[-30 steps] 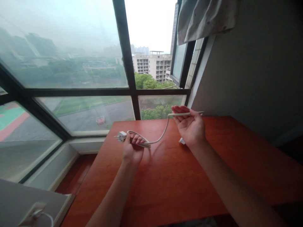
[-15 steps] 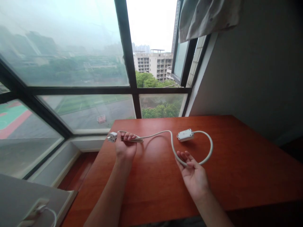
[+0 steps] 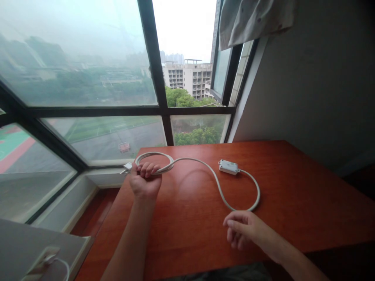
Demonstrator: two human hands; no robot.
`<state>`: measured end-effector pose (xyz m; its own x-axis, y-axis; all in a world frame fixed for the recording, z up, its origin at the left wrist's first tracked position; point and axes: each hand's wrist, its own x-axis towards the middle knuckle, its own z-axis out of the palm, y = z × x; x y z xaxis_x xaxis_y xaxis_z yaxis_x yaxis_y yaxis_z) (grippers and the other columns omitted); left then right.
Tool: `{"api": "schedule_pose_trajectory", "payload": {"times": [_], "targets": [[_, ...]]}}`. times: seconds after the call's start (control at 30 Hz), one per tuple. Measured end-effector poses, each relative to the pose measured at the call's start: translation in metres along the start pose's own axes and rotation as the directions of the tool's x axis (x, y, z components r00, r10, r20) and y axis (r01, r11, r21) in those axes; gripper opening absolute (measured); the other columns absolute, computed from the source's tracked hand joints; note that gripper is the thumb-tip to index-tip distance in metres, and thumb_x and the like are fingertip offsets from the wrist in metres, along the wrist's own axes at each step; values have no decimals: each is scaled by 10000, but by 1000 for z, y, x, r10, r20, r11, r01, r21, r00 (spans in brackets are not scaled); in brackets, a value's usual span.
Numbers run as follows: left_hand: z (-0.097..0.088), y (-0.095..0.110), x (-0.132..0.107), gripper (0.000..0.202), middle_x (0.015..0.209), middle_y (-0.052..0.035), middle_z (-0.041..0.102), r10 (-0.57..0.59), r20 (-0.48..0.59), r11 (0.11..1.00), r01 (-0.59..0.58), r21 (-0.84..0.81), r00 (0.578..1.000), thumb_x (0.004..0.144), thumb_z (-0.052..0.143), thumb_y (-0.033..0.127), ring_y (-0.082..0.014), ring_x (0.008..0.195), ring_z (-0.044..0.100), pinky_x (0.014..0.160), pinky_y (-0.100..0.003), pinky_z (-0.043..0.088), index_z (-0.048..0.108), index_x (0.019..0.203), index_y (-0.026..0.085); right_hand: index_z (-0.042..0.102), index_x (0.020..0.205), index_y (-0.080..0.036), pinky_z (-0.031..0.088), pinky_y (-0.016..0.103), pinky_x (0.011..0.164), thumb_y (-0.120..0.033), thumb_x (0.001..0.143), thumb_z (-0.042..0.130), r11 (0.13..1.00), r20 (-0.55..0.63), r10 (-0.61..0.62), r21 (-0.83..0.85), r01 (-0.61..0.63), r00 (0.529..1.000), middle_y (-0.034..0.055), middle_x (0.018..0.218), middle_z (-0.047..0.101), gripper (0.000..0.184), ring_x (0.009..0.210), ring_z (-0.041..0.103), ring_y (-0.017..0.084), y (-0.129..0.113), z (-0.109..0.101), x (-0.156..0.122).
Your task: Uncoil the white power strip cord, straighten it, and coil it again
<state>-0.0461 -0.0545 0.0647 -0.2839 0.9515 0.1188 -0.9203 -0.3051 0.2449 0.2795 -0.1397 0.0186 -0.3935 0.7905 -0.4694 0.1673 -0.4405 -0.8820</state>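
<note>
My left hand (image 3: 145, 181), above the far left of the table, is closed around the looped part of a white extension cord (image 3: 215, 173). Its plug (image 3: 127, 168) sticks out to the left of that hand, and the coil spreads out behind the fingers. From there the cord curves right, bends toward me, and loops back to a small white block (image 3: 228, 167) at its other end, near the middle of the table. My right hand (image 3: 241, 228) is just on the near side of that bend, fingers loosely curled and apart, with nothing in them. Whether it touches the cord is unclear.
A reddish-brown wooden table (image 3: 187, 238) spans the area below the windows (image 3: 96, 134). One window pane (image 3: 222, 70) is swung open, with a hanging cloth (image 3: 254, 23) over it. At lower left, a white cable (image 3: 63, 263) runs from a wall socket.
My right hand has let go of the cord and drawn toward me. My left hand has shifted slightly left, and the coil has opened into a wider loop. The block has turned a little.
</note>
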Motion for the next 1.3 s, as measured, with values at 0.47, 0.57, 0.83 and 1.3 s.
{"api": "schedule_pose_trajectory", "payload": {"times": [0.47, 0.57, 0.83, 1.3], "targets": [[18, 4, -15, 414, 437, 107, 194, -113, 150, 992, 119, -35, 982, 985, 408, 370, -59, 355, 256, 452, -216, 310, 273, 633, 200, 659, 966, -174, 450, 286, 619, -417, 825, 531, 767, -201, -436, -592, 246, 877, 48, 780, 698, 309, 678, 629, 198, -16, -14, 82], [23, 2, -19, 424, 425, 113, 179, -150, 206, 986, 163, -46, 967, 971, 441, 389, -56, 334, 230, 414, -208, 284, 266, 632, 204, 678, 831, -169, 417, 270, 627, -358, 780, 595, 687, -150, -504, -667, 289, 850, 42, 763, 688, 213, 695, 602, 189, -31, -15, 95], [28, -15, -29, 471, 402, 127, 129, -402, 321, 907, 422, 7, 858, 931, 517, 370, -30, 300, 51, 347, -189, 154, 235, 595, 199, 589, 613, -173, 377, 228, 470, -464, 786, 614, 813, -158, -508, -412, 411, 847, 13, 560, 603, 339, 506, 527, 123, -102, -34, 116], [11, -47, -34, 452, 422, 102, 189, -851, 181, 519, 735, 437, 493, 895, 556, 434, -45, 347, 144, 414, -186, 234, 318, 602, 186, 676, 985, -211, 554, 226, 575, -284, 770, 695, 878, -212, -465, 13, 479, 859, 48, 847, 723, 228, 718, 674, 155, -186, -103, 39]]}}
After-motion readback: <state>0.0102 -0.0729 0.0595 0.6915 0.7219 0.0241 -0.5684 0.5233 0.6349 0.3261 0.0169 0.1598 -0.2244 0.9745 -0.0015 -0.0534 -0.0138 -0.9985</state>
